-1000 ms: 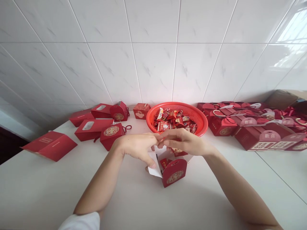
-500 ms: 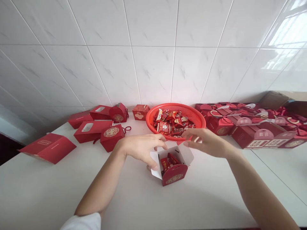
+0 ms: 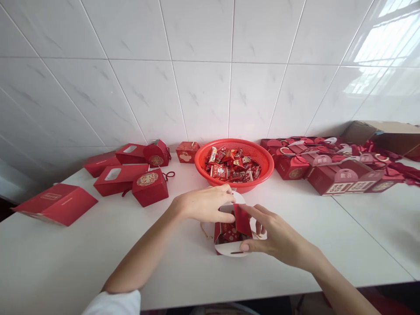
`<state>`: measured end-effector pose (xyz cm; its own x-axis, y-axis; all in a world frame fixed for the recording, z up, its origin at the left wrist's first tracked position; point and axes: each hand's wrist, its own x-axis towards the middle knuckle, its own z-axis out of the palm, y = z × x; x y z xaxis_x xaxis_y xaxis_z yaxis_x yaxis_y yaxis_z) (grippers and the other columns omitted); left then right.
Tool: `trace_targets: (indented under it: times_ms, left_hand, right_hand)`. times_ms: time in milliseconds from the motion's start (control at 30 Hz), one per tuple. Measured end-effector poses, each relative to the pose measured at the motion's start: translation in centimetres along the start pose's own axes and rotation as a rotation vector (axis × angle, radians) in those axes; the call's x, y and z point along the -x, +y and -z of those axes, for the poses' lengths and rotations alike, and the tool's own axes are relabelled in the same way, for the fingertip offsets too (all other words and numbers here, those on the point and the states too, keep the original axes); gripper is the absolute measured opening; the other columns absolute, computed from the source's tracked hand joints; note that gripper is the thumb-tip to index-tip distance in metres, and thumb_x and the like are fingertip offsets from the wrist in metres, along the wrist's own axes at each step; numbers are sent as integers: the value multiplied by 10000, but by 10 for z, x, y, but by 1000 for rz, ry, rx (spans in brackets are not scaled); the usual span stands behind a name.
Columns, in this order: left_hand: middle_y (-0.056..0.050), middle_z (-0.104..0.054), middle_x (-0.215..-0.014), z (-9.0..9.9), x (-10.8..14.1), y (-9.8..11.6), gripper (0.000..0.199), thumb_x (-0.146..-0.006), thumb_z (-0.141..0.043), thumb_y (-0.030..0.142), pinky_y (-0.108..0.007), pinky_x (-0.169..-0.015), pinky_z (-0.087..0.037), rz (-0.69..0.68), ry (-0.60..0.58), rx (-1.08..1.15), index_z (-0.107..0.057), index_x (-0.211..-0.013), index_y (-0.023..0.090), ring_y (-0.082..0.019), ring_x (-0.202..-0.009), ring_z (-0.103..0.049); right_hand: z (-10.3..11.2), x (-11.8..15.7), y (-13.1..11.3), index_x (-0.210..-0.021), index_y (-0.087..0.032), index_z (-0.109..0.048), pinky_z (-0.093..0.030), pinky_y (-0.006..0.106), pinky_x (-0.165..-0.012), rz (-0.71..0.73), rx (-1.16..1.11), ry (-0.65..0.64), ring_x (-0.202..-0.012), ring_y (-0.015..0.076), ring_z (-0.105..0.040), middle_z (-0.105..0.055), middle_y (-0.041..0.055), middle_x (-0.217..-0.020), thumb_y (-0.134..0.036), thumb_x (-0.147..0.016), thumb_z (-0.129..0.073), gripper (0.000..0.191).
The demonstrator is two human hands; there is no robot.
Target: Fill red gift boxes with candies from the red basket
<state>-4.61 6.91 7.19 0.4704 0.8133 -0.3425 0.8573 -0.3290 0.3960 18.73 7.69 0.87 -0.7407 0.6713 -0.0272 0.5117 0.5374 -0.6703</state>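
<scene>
A small red gift box [image 3: 226, 252] stands on the white table in front of me, its top unfolded. Red-wrapped sweets [image 3: 230, 232] show inside it. My left hand [image 3: 210, 204] grips the box from the left and back, thumb over the opening and fingertips at the pale rear flap. My right hand [image 3: 274, 232] holds it from the right: the thumb presses the rounded white front flap [image 3: 226, 249], and the index finger rests on a red side flap [image 3: 243, 220] that leans inward. A twisted cord [image 3: 206, 231] sticks out at the left.
Behind the box, a red plastic basket [image 3: 267, 168] holds many wrapped sweets. Several red boxes [image 3: 151, 188] stand at the left, and a smaller one [image 3: 187, 152] near the wall. Rows of closed red boxes [image 3: 328, 177] and a cardboard carton [image 3: 364, 130] occupy the right. A tiled wall bounds the back.
My right hand has come down from beside the basket onto the box's right side. The side flaps, spread outward before, now tilt inward, and the front panel has dropped outward.
</scene>
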Motion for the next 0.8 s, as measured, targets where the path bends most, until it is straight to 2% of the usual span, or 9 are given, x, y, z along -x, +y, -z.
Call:
trace_targets:
  times_ms: [100, 200, 333, 433, 533, 600, 667, 800]
  left_hand:
    - [-73, -565, -1305, 0, 1, 2, 425, -940, -518, 505, -324, -890, -464, 4, 25, 17, -649, -1258, 255, -254, -1120, -595]
    - [-78, -582, -1324, 5, 6, 0, 460, -997, -429, 516, -333, -958, -444, -78, 56, 51, -621, -1325, 257, -252, -1153, -591]
    - [-66, -581, -1358, 9, 10, -3, 444, -954, -523, 371, -310, -932, -469, -134, 45, 84, -579, -1384, 276, -228, -1093, -631]
    - [-74, -584, -1292, 4, 5, -1, 478, -871, -594, 293, -321, -863, -488, -28, 63, -13, -596, -1347, 252, -244, -1051, -635]
    - [-96, -566, -1253, -4, -2, 3, 506, -833, -621, 308, -334, -783, -491, 147, 122, -126, -582, -1333, 233, -273, -1018, -634]
    - [-106, -576, -1219, -7, -4, 5, 518, -818, -642, 337, -338, -751, -488, 219, 154, -150, -572, -1318, 218, -280, -982, -642]
    - [-105, -598, -1202, -7, -4, 5, 538, -808, -663, 341, -340, -755, -487, 211, 172, -147, -555, -1321, 217, -289, -998, -643]
    - [-66, -665, -1228, -2, -4, 6, 512, -831, -665, 276, -326, -810, -473, 23, 199, -77, -537, -1325, 242, -260, -1052, -650]
  right_hand:
    - [-8, 4, 6, -1449, -278, -536, -516, 350, -731, 37, 14, -16, -766, 208, -622, -629, 99, -1066, -727, -855, -601, 748]
    - [-11, 6, 12, -1484, -266, -509, -523, 357, -751, 39, -16, -36, -788, 210, -624, -630, 120, -1119, -747, -884, -528, 769]
    - [-10, 8, 21, -1534, -239, -451, -542, 397, -841, 51, -72, -41, -893, 234, -650, -606, 167, -1286, -755, -904, -476, 814]
    - [-9, 8, 26, -1546, -267, -435, -538, 440, -932, 64, -86, -37, -1037, 272, -663, -524, 184, -1455, -739, -915, -478, 790]
    - [-7, 8, 29, -1560, -293, -409, -504, 483, -1031, 103, -82, -27, -1241, 327, -604, -442, 180, -1553, -717, -924, -489, 769]
    - [-7, 8, 30, -1562, -305, -403, -495, 488, -1058, 114, -79, -12, -1307, 338, -565, -422, 170, -1575, -697, -920, -523, 762]
    - [-7, 7, 31, -1527, -305, -458, -506, 477, -1053, 92, -90, 21, -1278, 318, -587, -457, 156, -1551, -654, -938, -535, 688]
    - [-10, 3, 33, -1413, -294, -562, -588, 448, -920, 61, -171, 156, -1022, 245, -687, -582, 135, -1402, -560, -968, -548, 519]
